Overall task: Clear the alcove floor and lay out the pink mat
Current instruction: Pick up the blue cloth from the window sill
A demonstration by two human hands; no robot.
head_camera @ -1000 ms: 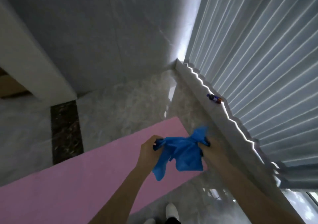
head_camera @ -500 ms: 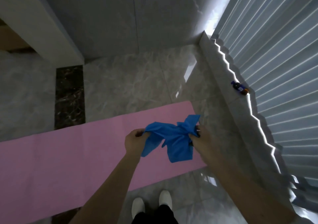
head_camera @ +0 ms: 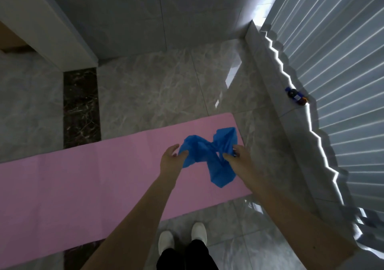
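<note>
Pink mat [head_camera: 87, 186]: lies flat across the marble floor [head_camera: 158, 95], its rounded end pointing toward the window side; it runs off the left edge of view.
Blue cloth [head_camera: 209, 155]: a crumpled, thin blue piece held in the air above the mat's right end, bunched in the middle, one flap hanging down.
Left hand [head_camera: 171, 158]: fingers half spread, only loosely curled; thumb and fingertips meet the cloth's left edge, a light pinch at most, and I cannot tell how firm it is.
Right hand [head_camera: 239, 157]: closed on the cloth's right side, fingers gathered round the fabric.
Arms: both bare, stretched forward and down from the bottom of view.
Feet [head_camera: 182, 235]: two white shoes on the floor just short of the mat's near edge, dark trousers above.
Sill [head_camera: 276, 95]: a stone ledge along the right, under the pleated grey curtain [head_camera: 342, 82].
Bottle [head_camera: 296, 96]: small, dark, lying on its side on the sill, well apart from the hands.
Dark strip [head_camera: 81, 107]: a dark marble band in the floor, partly covered by the mat.
</note>
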